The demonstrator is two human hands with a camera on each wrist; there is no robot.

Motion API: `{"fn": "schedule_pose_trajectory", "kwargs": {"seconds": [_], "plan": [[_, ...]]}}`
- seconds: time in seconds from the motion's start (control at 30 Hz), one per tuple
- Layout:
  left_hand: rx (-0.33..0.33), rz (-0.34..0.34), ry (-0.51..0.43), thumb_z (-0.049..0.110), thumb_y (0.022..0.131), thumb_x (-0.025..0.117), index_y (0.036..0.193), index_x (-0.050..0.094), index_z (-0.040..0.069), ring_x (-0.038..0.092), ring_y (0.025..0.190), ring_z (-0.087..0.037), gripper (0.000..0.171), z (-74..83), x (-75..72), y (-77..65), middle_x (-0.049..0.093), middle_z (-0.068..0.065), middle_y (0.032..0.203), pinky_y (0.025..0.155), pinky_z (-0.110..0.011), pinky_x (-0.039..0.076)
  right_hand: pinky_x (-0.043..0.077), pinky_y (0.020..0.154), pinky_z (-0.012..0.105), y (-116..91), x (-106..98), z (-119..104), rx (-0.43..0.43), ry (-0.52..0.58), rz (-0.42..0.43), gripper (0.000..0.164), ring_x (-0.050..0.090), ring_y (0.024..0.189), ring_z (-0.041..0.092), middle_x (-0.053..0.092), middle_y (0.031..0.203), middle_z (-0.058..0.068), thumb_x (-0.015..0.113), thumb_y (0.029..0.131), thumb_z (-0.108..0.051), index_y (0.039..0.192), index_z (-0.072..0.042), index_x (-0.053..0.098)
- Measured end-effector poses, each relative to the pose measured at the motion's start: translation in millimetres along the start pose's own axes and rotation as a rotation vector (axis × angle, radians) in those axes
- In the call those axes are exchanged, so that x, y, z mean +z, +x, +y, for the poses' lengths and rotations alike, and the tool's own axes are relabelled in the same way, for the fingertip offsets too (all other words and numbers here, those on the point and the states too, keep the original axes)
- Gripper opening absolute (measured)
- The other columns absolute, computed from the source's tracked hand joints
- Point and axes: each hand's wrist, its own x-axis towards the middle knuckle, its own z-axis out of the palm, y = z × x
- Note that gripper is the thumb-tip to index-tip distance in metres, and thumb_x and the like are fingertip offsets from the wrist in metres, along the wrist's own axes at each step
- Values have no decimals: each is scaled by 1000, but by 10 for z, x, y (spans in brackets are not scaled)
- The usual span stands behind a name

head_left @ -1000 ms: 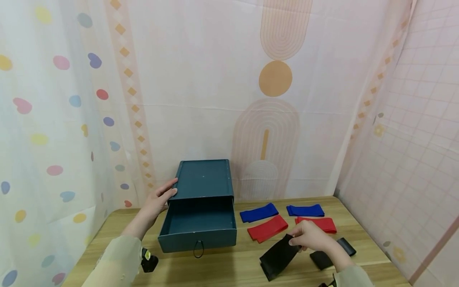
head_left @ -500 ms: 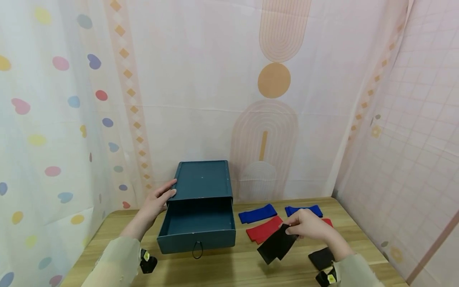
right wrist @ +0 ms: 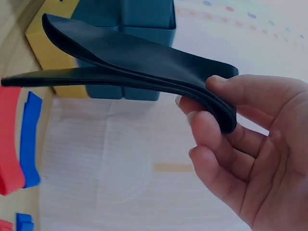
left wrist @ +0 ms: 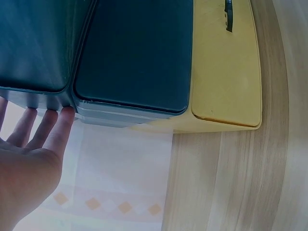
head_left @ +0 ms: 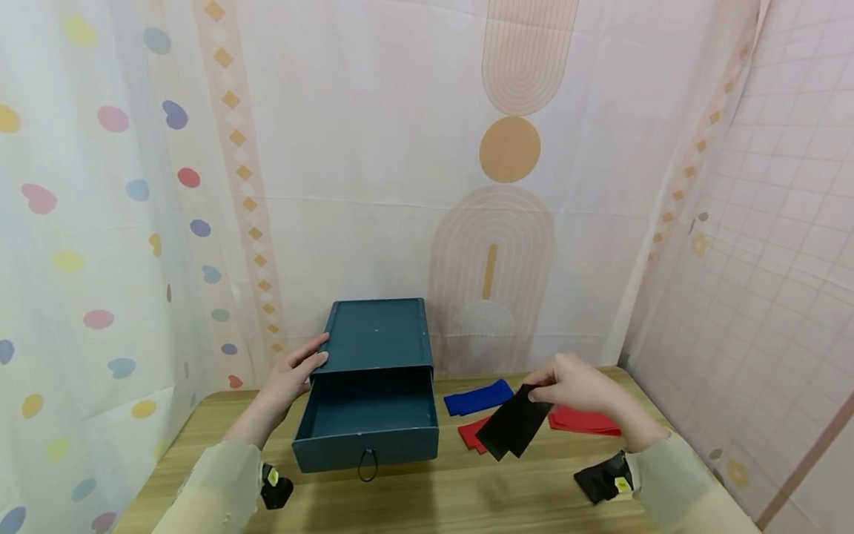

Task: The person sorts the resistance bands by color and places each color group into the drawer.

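head: right fingers [head_left: 542, 374] pinch band [head_left: 514, 425] (black); drawer [head_left: 333, 454] open

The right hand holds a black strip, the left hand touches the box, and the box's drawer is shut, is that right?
Not quite: the drawer is pulled open, as the head view shows. The right hand does hold a black strip, and the left hand touches the box.

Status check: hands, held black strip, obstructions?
Right hand pinching folded black strip, above the table. Left hand touching teal box. Drawer open; nothing seen blocking it.
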Motion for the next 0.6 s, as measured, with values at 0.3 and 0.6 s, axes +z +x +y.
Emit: {"fn": "schedule_pose_trajectory", "kwargs": {"seconds": [0.3, 0.6], "plan": [[-5, -15, -18, 46, 99, 52, 154, 30, 21, 44, 109, -36, 64, 14, -9, 11, 13, -10, 160, 106, -60, 29, 55, 57, 28, 102, -267, -224, 24, 75, -29, 23, 55, 48, 11, 70, 103, 17, 63, 93, -10, 113, -2, 73], [-12, -31, -20, 48, 98, 51, 155, 28, 21, 16, 143, -40, 67, 11, -23, 5, 8, -11, 161, 107, -65, 21, 55, 59, 29, 230, -473, -448, -9, 16, -22, 22, 55, 54, 10, 68, 113, 15, 62, 93, -8, 111, -6, 74]]}}
